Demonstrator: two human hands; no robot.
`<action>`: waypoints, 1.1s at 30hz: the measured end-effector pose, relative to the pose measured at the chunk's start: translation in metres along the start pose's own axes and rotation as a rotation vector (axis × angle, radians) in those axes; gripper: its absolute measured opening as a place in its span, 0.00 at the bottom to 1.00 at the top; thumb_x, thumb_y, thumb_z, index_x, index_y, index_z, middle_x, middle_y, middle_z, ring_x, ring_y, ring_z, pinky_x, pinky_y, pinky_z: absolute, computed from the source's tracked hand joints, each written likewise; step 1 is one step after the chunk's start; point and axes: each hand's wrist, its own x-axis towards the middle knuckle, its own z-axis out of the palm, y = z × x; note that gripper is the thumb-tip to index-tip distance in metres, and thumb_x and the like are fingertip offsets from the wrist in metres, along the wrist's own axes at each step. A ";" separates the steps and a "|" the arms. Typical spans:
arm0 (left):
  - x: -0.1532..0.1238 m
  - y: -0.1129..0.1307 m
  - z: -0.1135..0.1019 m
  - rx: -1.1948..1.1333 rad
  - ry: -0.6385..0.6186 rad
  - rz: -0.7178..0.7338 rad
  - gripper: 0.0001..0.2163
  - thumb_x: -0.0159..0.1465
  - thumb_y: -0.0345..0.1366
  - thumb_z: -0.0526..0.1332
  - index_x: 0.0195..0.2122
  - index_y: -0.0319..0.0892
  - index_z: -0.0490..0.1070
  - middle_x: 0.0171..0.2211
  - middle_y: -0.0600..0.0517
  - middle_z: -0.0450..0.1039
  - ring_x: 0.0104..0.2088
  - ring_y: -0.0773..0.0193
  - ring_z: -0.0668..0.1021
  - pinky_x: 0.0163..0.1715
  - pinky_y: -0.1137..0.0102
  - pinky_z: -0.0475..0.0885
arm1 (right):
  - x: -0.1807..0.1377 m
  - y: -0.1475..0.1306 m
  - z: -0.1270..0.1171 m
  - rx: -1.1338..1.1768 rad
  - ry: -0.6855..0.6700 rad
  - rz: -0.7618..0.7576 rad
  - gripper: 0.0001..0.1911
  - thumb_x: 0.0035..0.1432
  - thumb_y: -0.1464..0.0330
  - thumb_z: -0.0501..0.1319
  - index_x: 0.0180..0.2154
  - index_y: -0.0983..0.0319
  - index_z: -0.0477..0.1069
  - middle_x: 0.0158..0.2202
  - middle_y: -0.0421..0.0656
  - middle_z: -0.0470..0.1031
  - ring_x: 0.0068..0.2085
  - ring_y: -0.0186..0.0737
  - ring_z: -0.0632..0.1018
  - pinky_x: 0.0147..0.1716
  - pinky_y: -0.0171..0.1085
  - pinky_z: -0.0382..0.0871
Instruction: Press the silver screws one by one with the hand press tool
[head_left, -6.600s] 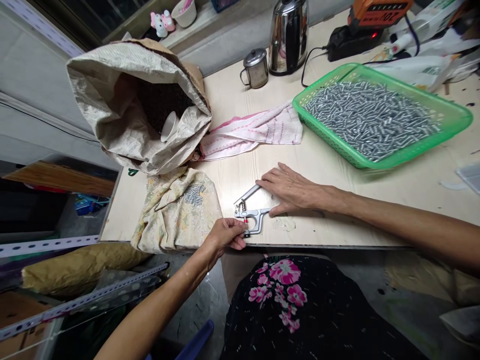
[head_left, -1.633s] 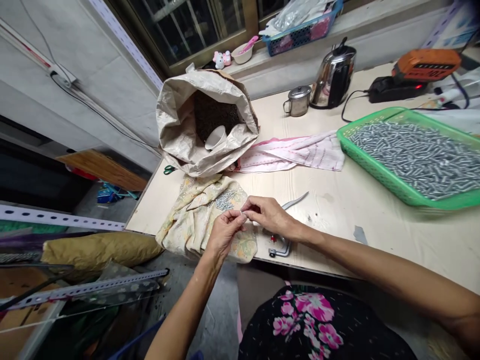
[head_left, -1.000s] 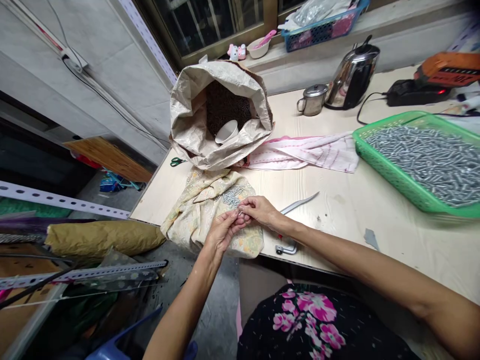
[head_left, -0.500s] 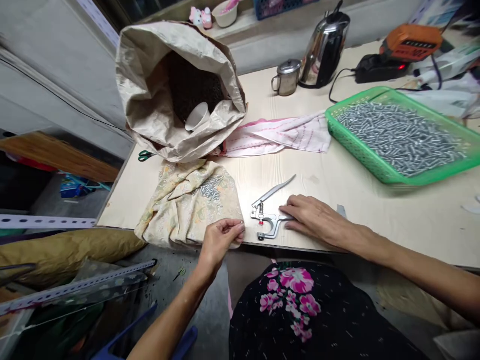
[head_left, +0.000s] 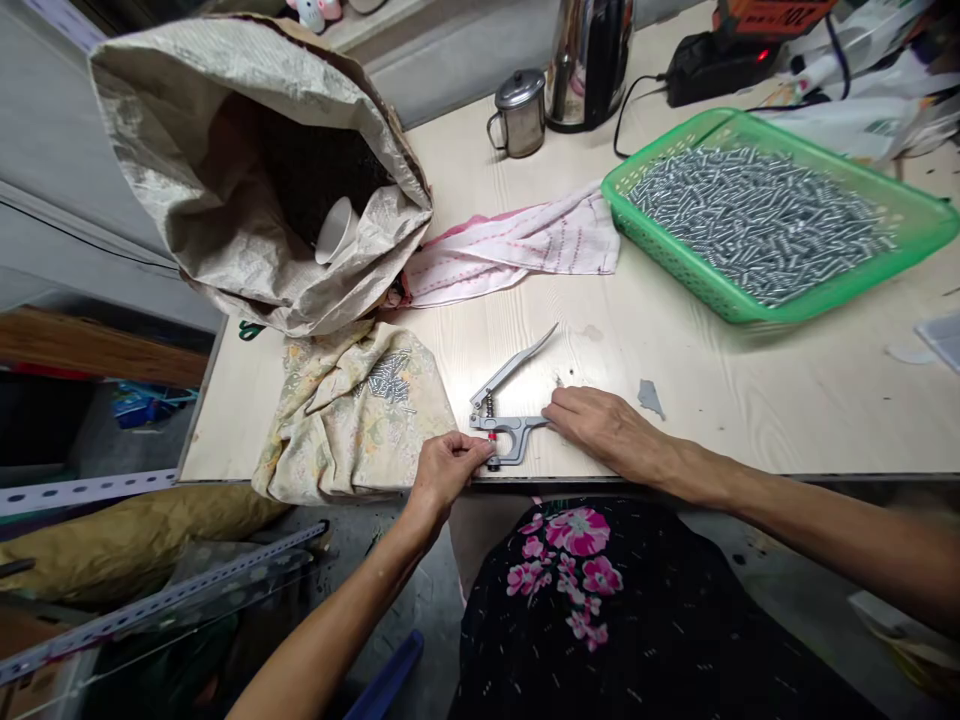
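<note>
The grey metal snap pliers lie near the table's front edge, with their upper handle raised, a spring and a red piece at the jaw. My right hand is closed around the end of their lower handle. My left hand has thumb and forefinger pinched together right at the jaw; whatever is between the fingertips is too small to make out. Left of the pliers, a pile of small silvery metal pieces rests on a crumpled floral cloth.
A green plastic basket full of silvery metal pieces stands at the right. At the back left is a large open sack with a white cup inside. Behind the pliers are a striped towel, a metal mug and a kettle.
My left hand has moved right, bringing its pinched fingertips to the jaw of the pliers. My right hand has closed in on the handle's end. The whole view has shifted.
</note>
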 end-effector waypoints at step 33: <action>0.005 0.026 -0.002 0.276 -0.147 -0.247 0.08 0.59 0.36 0.66 0.28 0.36 0.74 0.14 0.60 0.64 0.11 0.76 0.64 0.11 0.79 0.54 | 0.048 0.049 -0.031 -0.182 -0.243 -0.049 0.47 0.45 0.45 0.68 0.58 0.66 0.61 0.55 0.56 0.69 0.56 0.62 0.67 0.56 0.61 0.57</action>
